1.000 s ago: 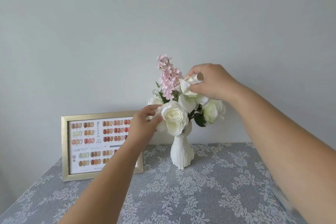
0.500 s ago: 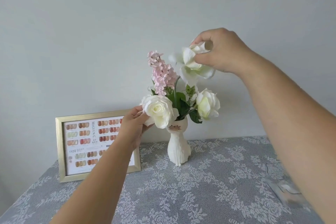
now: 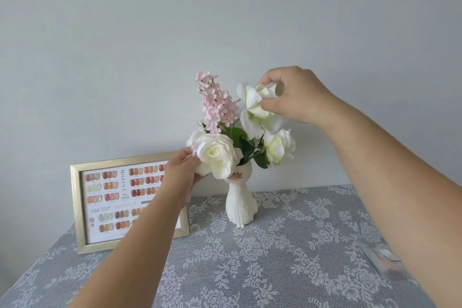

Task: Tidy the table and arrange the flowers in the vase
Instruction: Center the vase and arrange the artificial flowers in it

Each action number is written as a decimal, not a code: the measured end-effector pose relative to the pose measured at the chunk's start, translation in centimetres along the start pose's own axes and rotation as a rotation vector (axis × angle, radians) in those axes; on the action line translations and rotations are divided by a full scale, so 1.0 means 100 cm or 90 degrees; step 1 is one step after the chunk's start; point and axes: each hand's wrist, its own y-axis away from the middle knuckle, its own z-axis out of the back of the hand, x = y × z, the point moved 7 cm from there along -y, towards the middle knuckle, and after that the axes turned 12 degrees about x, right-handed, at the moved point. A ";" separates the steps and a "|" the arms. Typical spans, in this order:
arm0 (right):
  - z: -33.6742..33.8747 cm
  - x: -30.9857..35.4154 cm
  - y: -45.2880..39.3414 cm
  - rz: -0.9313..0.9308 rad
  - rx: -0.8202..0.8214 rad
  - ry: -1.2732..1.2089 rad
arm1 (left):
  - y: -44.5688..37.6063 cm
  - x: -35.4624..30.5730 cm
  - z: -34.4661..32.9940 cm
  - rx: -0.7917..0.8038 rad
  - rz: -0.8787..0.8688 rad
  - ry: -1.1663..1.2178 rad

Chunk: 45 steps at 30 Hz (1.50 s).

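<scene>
A white cat-shaped vase stands at the back middle of the table and holds several flowers. A pink lilac sprig rises at the left. My right hand pinches the petals of the top white flower, raised above the bunch. My left hand cups the left side of a big white rose that leans over the vase's mouth. Another white rose hangs at the right, untouched, with green leaves between them.
A gold-framed colour chart leans against the wall left of the vase, partly behind my left arm. A grey lace cloth covers the table. A clear plastic object lies at the right edge beside my right forearm.
My right hand lifted the top white flower from among the blooms to above them, then held it there. My left hand moved from the front of the big rose to its left side.
</scene>
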 end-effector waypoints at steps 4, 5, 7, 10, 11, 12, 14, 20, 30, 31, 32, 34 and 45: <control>0.001 0.003 0.005 -0.006 -0.004 0.035 | 0.003 -0.002 -0.007 0.008 -0.012 -0.017; 0.006 0.004 0.006 -0.010 -0.013 0.054 | 0.004 -0.003 -0.007 0.007 -0.014 -0.017; 0.017 0.004 0.009 -0.021 -0.024 0.091 | 0.006 -0.003 -0.004 0.002 -0.015 -0.020; 0.023 0.002 0.011 -0.039 -0.001 0.127 | 0.007 -0.004 0.000 -0.003 -0.017 -0.023; 0.021 0.003 0.012 -0.041 0.013 0.139 | 0.007 -0.004 0.001 -0.005 -0.017 -0.022; 0.016 0.005 0.012 -0.038 0.029 0.153 | 0.007 -0.003 0.001 -0.007 -0.017 -0.020; 0.004 0.009 0.011 -0.029 0.065 0.166 | 0.008 -0.001 -0.001 -0.011 -0.014 -0.017; -0.035 0.011 0.000 -0.031 0.152 0.109 | 0.011 0.000 -0.007 -0.024 -0.007 0.002; -0.093 -0.019 -0.006 -0.047 0.209 0.102 | 0.019 0.002 -0.017 0.024 0.008 -0.005; -0.097 -0.022 -0.005 -0.045 0.208 0.093 | 0.020 0.003 -0.018 0.034 0.010 -0.002; -0.101 -0.024 -0.005 -0.042 0.206 0.086 | 0.021 0.004 -0.020 0.042 0.012 0.000; -0.105 -0.026 -0.004 -0.037 0.200 0.085 | 0.023 0.005 -0.023 0.048 0.015 0.002; -0.083 -0.050 0.029 -0.011 0.106 0.036 | 0.048 -0.021 -0.015 -0.026 -0.178 -0.440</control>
